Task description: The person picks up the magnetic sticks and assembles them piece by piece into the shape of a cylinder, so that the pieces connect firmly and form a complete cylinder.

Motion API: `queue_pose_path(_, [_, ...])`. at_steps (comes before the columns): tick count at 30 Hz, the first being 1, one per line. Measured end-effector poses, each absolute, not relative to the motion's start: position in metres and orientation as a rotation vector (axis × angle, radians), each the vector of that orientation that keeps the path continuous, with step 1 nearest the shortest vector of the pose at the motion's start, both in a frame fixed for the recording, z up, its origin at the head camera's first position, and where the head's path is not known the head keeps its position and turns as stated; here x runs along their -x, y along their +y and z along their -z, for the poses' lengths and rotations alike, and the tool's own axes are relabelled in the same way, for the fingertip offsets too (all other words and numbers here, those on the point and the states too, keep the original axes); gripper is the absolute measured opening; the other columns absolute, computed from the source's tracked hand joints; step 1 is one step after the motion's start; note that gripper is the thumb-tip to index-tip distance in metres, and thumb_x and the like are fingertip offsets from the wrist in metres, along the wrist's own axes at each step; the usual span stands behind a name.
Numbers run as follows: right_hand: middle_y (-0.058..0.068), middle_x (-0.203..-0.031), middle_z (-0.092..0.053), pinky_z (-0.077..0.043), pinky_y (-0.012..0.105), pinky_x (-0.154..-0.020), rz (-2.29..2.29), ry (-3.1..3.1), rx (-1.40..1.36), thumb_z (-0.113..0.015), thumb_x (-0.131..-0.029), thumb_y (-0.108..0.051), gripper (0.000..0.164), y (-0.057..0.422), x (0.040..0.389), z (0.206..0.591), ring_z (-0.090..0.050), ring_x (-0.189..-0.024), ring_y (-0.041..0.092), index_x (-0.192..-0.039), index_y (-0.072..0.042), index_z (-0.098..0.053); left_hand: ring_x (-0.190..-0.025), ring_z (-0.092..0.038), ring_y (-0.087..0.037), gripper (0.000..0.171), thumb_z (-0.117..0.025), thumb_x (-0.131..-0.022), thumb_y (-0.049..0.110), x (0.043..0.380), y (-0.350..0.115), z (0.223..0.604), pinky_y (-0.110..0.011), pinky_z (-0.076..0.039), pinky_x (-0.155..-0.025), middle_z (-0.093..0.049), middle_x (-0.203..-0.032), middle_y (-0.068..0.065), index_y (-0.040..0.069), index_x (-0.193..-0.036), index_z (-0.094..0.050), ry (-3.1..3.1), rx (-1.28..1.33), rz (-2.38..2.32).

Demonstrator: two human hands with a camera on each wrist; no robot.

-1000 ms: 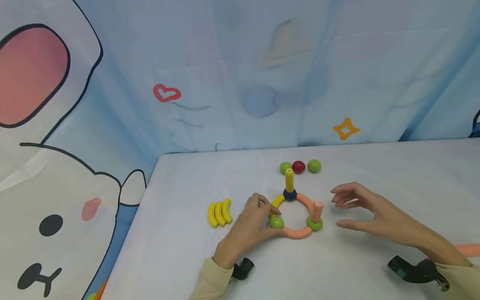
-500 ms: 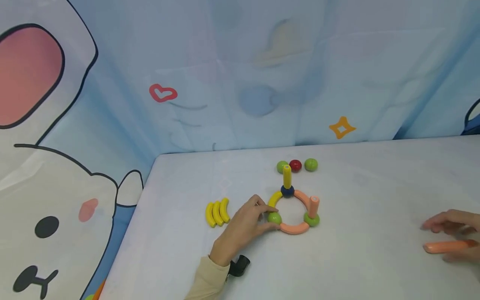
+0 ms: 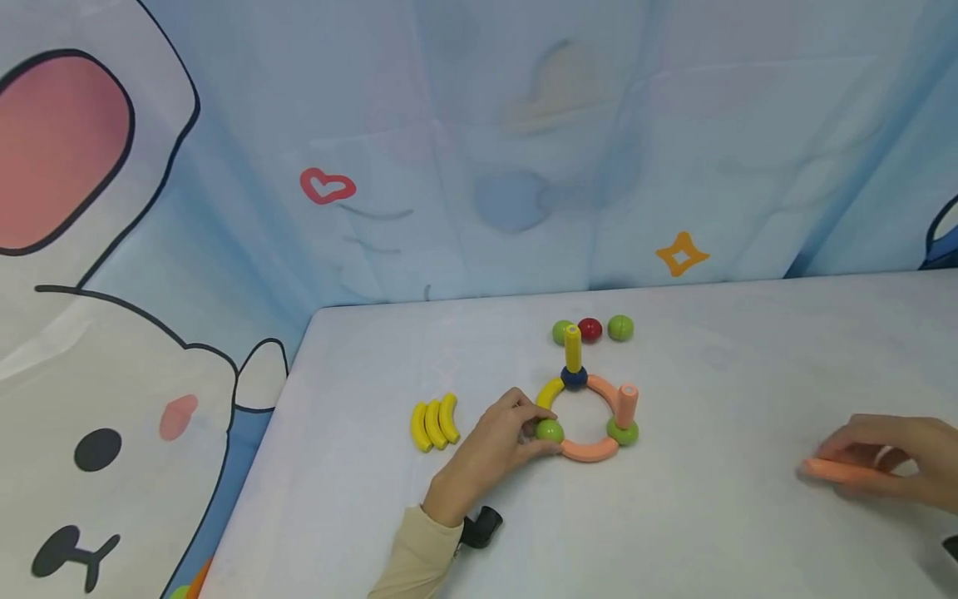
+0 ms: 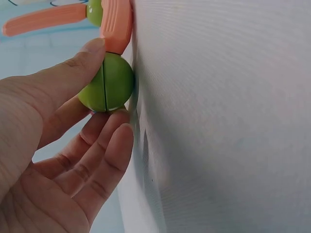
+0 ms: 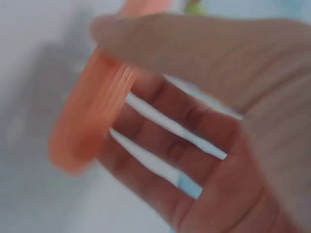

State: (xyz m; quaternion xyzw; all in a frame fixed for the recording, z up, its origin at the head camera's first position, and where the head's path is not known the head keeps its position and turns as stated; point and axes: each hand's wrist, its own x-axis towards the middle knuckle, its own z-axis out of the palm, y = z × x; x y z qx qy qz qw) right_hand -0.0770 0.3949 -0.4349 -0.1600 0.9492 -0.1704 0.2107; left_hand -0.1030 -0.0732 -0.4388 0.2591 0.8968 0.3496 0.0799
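In the head view, my left hand (image 3: pixel 486 449) pinches a green ball (image 3: pixel 550 431) between thumb and fingers. That ball sits at the left of a ring of toy pieces lying on the table. A yellow curved stick (image 3: pixel 550 392), a navy ball (image 3: pixel 574 378), two orange curved sticks (image 3: pixel 590 451) and another green ball (image 3: pixel 623 433) form the rest. A yellow stick (image 3: pixel 572 348) stands up from the navy ball; an orange stick (image 3: pixel 627 405) rises from the right green ball. Far right, my right hand (image 3: pixel 898 457) holds a separate orange stick (image 5: pixel 92 111) between thumb and fingers, blurred in the right wrist view.
Several yellow curved sticks (image 3: pixel 434 422) lie side by side left of the ring. Behind it are two loose green balls (image 3: pixel 620 328) and a red ball (image 3: pixel 590 330). A printed blue curtain (image 3: pixel 464 150) hangs beyond the white table (image 3: pixel 711 516).
My right hand has moved right from beside the ring, taken hold of the orange stick, and come slightly back left with it. My left hand keeps its pinch on the green ball.
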Motion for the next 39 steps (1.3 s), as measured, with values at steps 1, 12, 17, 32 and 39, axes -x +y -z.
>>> queue_pose_path(1, [-0.008, -0.099, -0.065, -0.055, 0.021, -0.064, 0.551, 2.643, 0.494, -0.089, -0.081, -0.011, 0.036, 0.382, 0.075, 0.428, -0.053, -0.079, -0.009, -0.111, -0.009, -0.071, -0.087, -0.056, -0.008, 0.036, -0.083, -0.091, 0.024, 0.103, -0.073, 0.439, -0.013, -0.048, -0.077, -0.056, -0.101, 0.001, 0.006, -0.122, -0.076, 2.676, -0.772, -1.051])
queue_pose_path(12, [-0.011, -0.106, -0.069, -0.056, 0.024, -0.093, 1.613, 2.439, 1.133, -0.083, -0.088, -0.001, 0.038, 0.176, 0.046, 0.373, -0.070, -0.096, 0.009, -0.115, -0.024, -0.069, -0.087, -0.055, -0.006, 0.037, -0.086, -0.089, 0.021, 0.103, -0.076, 0.442, -0.013, -0.048, -0.077, -0.057, -0.100, 0.001, 0.008, -0.122, -0.075, 2.684, -0.762, -1.050])
queue_pose_path(17, [0.000, -0.111, -0.067, -0.053, 0.026, -0.101, 1.975, 2.381, 0.929, -0.079, -0.086, 0.011, 0.037, 0.118, 0.058, 0.395, -0.069, -0.104, 0.013, -0.113, -0.012, -0.067, -0.085, -0.052, -0.006, 0.027, -0.085, -0.090, 0.014, 0.104, -0.077, 0.445, -0.015, -0.048, -0.077, -0.055, -0.095, 0.001, 0.007, -0.114, -0.076, 2.696, -0.761, -1.091])
queue_pose_path(32, [0.010, -0.117, -0.063, -0.056, 0.026, -0.095, 1.908, 2.630, 0.597, -0.079, -0.083, 0.017, 0.040, 0.101, 0.076, 0.421, -0.068, -0.109, 0.019, -0.115, 0.000, -0.064, -0.080, -0.052, -0.012, 0.029, -0.090, -0.084, 0.022, 0.106, -0.077, 0.447, -0.014, -0.044, -0.071, -0.059, -0.088, -0.005, 0.009, -0.105, -0.075, 2.684, -0.794, -1.152])
queue_pose_path(39, [0.003, -0.124, -0.064, -0.052, 0.023, -0.100, 1.711, 2.853, 0.810, -0.080, -0.086, 0.010, 0.047, 0.109, 0.064, 0.406, -0.063, -0.117, 0.020, -0.128, -0.006, -0.064, -0.081, -0.054, -0.011, 0.026, -0.090, -0.084, 0.020, 0.104, -0.078, 0.447, -0.014, -0.046, -0.072, -0.059, -0.090, -0.004, 0.010, -0.101, -0.074, 2.672, -0.783, -1.157])
